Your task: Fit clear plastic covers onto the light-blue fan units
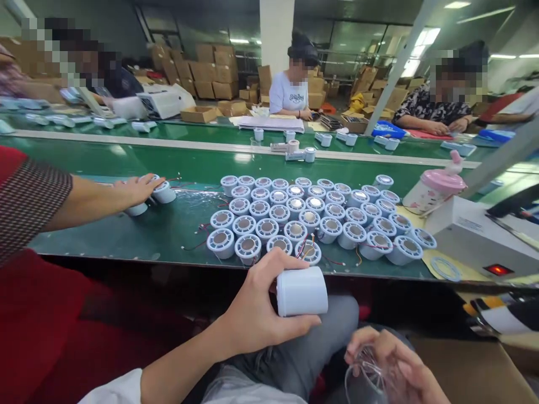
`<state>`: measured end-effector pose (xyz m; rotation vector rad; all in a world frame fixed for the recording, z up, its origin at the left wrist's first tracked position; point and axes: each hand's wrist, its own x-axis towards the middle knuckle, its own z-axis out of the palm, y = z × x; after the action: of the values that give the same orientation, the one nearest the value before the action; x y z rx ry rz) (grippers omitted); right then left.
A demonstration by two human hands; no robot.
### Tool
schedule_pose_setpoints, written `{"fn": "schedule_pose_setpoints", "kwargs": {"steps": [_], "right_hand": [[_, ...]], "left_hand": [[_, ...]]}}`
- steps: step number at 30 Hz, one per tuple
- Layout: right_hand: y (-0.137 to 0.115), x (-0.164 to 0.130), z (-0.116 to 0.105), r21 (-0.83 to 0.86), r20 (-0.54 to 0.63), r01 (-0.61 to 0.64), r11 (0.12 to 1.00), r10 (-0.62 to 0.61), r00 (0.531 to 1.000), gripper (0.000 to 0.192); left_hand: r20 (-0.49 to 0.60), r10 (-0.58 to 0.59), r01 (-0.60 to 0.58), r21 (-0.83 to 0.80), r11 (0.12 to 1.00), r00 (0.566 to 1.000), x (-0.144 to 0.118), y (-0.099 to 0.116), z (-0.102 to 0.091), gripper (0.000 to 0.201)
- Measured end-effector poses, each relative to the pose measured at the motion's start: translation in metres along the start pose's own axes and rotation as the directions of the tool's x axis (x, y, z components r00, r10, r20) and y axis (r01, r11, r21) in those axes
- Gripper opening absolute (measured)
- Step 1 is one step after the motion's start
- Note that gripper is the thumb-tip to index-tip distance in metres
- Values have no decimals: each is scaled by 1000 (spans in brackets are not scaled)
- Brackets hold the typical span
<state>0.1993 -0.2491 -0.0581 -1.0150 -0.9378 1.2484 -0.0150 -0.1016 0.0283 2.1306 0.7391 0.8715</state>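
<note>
While the left hand (252, 314) fingers clamp the white housing (302, 292), right hand (396, 365) fingers, closed on the clear cover (366, 376), should align it squarely.

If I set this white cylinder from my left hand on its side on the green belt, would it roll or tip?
The white cylinder looks round and smooth, so on its side it would probably roll. The left hand holds it easily, suggesting it's light. Upright, like the grouped units, it likely stays put.
</note>
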Motion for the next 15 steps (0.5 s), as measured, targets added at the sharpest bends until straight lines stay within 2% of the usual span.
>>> {"fn": "schedule_pose_setpoints", "kwargs": {"steps": [2, 4, 6, 10, 15], "right_hand": [[-25, 5, 13, -168, -30, 31, 985, -36, 999, 43], [-45, 10, 25, -424, -120, 23, 905, -81, 989, 33], [-59, 16, 36, -569, -149, 6, 822, -110, 983, 19], [-66, 28, 47, -608, -131, -3, 794, -96, 987, 14], [-65, 28, 47, -603, -119, -70, 795, -3, 993, 16]], "left_hand": [[55, 0, 1, -28, 1000, 998, -1, 0, 8, 54], [101, 30, -25, -46, 999, 994, -1, -1, 16, 54], [135, 71, -64, -55, 996, 988, -2, -3, 23, 54], [165, 113, -107, -45, 993, 980, -3, -5, 33, 49], [261, 63, -44, -79, 996, 963, -3, -4, 35, 46]]}}
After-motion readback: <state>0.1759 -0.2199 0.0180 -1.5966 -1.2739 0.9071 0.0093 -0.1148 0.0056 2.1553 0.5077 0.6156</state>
